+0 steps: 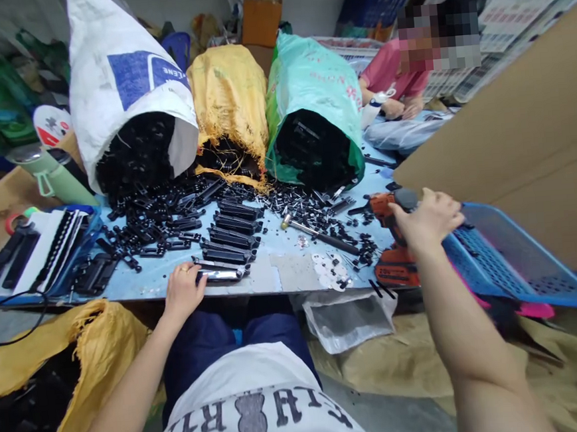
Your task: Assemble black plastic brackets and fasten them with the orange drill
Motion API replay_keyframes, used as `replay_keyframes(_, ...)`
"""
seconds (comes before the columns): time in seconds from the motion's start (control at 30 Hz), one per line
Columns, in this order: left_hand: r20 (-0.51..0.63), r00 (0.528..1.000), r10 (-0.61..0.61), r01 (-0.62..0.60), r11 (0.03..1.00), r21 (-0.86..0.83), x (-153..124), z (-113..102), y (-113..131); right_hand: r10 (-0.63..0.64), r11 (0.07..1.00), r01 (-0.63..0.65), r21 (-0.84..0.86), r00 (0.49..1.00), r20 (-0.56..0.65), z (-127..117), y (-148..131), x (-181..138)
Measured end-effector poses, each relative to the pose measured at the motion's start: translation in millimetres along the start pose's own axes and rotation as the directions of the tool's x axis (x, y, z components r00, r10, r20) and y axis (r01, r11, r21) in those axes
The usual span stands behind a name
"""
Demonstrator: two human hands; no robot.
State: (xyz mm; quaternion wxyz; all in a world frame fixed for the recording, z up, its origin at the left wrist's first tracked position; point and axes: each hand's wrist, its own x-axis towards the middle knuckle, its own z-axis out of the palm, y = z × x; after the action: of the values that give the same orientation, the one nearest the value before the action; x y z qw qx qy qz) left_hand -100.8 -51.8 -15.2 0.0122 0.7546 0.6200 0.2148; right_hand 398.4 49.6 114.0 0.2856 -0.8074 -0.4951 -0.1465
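Note:
My left hand [183,289] rests at the near edge of the light blue table [283,270], its fingers closed on a long black and silver plastic part [220,273]. Behind that part lies a neat row of similar black parts [232,230]. My right hand [426,222] is wrapped round the grip of an orange and black cordless drill [395,247] that stands at the table's right end. A hammer [314,232] lies between the two hands, among small loose black pieces.
Three open sacks, white [122,76], yellow [229,94] and green [308,88], spill black parts onto the table. A blue basket [511,258] sits at the right by a cardboard sheet [521,124]. Another person [392,81] sits across. A clear bag [346,318] hangs below.

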Motion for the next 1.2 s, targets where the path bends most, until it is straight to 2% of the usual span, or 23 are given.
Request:
replay_keyframes(0.07,0.022,1.0,-0.001,0.003,0.997,-0.083,-4.8,-0.8,-11.4,-0.202,0.978,0.205,0.042,0.977,-0.074,13.2,-43.8,-14.7)
replay_keyframes(0.1,0.028,1.0,0.004,-0.001,0.992,-0.128,-4.8,-0.7,-14.0,-0.339,0.933,0.335,0.133,0.941,0.002,25.8,-72.5,-25.1)
replay_keyframes(0.13,0.021,1.0,-0.005,0.009,0.986,-0.164,-3.7,-1.1,-14.0,-0.471,0.867,0.438,0.237,0.876,0.102,41.4,-104.1,-37.0)
replay_keyframes(0.17,0.0,0.999,-0.033,0.032,0.981,-0.189,-2.2,-2.0,-11.4,-0.592,0.791,0.519,0.324,0.784,0.19,58.8,-136.9,-49.6)
replay_keyframes(0.23,-0.061,0.99,-0.128,0.11,0.965,-0.237,-1.2,-5.5,0.8,-0.755,0.656,0.628,0.419,0.542,0.369,93.6,-198.9,-73.0)
replay_keyframes(0.27,-0.081,0.977,-0.197,0.167,0.945,-0.283,-2.8,-7.6,9.4,-0.772,0.629,0.646,0.432,0.452,0.447,108.7,-225.0,-81.9)
replay_keyframes(0.33,-0.02,0.932,-0.362,0.314,0.833,-0.456,-11.1,-10.5,28.3,-0.786,0.588,0.667,0.457,0.339,0.516,131.0,-263.1,-90.9)
replay_keyframes(0.37,0.093,0.895,-0.436,0.406,0.711,-0.574,-16.9,-10.9,37.4,-0.789,0.576,0.67,0.468,0.306,0.533,138.1,-275.0,-90.7)
replay_keyframes(0.4,0.246,0.838,-0.486,0.506,0.528,-0.682,-22.5,-10.6,45.4,-0.793,0.565,0.67,0.481,0.279,0.542,142.8,-283.1,-87.8)
replay_keyframes(0.43,0.406,0.767,-0.497,0.59,0.298,-0.75,-27.3,-9.9,52.0,-0.795,0.555,0.67,0.493,0.252,0.552,145.6,-288.1,-82.8)
replay_keyframes(0.5,0.663,0.623,-0.416,0.661,-0.174,-0.73,-30.8,-8.4,60.8,-0.797,0.535,0.668,0.516,0.199,0.57,147.5,-293.1,-70.8)
replay_keyframes(0.53,0.737,0.566,-0.37,0.647,-0.354,-0.675,-28.7,-8.0,63.0,-0.776,0.56,0.631,0.537,0.173,0.607,147.6,-294.4,-66.0)
replay_keyframes(0.57,0.781,0.519,-0.347,0.617,-0.481,-0.623,-24.1,-7.9,64.2,-0.737,0.609,0.566,0.556,0.144,0.66,147.5,-295.3,-63.4)
replay_keyframes(0.6,0.806,0.475,-0.353,0.581,-0.562,-0.588,-17.5,-7.9,64.5,-0.686,0.669,0.483,0.565,0.108,0.719,147.6,-295.9,-63.3)
replay_keyframes(0.67,0.831,0.397,-0.39,0.523,-0.648,-0.554,-1.0,-7.7,63.8,-0.587,0.772,0.323,0.548,0.031,0.809,148.2,-295.9,-71.0)
replay_keyframes(0.7,0.839,0.383,-0.387,0.5,-0.677,-0.54,6.9,-7.2,63.4,-0.558,0.798,0.275,0.536,0.003,0.83,148.5,-294.8,-77.8)
replay_keyframes(0.8,0.832,0.421,-0.362,0.418,-0.736,-0.532,21.2,-1.6,64.0,-0.548,0.807,0.242,0.539,-0.033,0.836,147.5,-285.8,-101.5)
replay_keyframes(0.9,0.737,0.422,-0.528,0.278,-0.698,-0.66,20.9,8.9,70.5,-0.554,0.826,0.089,0.556,-0.052,0.831,141.3,-268.3,-120.2)
replay_keyframes(0.93,0.694,0.44,-0.57,0.238,-0.671,-0.702,19.4,12.1,73.9,-0.561,0.826,0.039,0.563,-0.057,0.826,138.0,-261.4,-125.0)
replay_keyframes(0.97,0.656,0.483,-0.581,0.207,-0.652,-0.73,17.8,14.3,77.6,-0.573,0.819,-0.011,0.573,-0.06,0.818,134.1,-254.7,-129.6)
replay_keyframes(1.07,0.55,0.654,-0.52,0.137,-0.633,-0.762,13.8,9.9,86.0,-0.66,0.747,-0.171,0.643,-0.07,0.748,118.7,-239.3,-143.8)
replay_keyframes(1.13,0.503,0.709,-0.494,0.113,-0.625,-0.773,9.4,-5.2,84.1,-0.731,0.657,-0.281,0.7,-0.01,0.682,104.6,-238.4,-155.7)
replay_keyframes(1.2,0.492,0.724,-0.484,0.117,-0.616,-0.779,-0.2,-30.2,72.0,-0.783,0.569,-0.3,0.766,0.089,0.616,86.6,-249.8,-170.5)
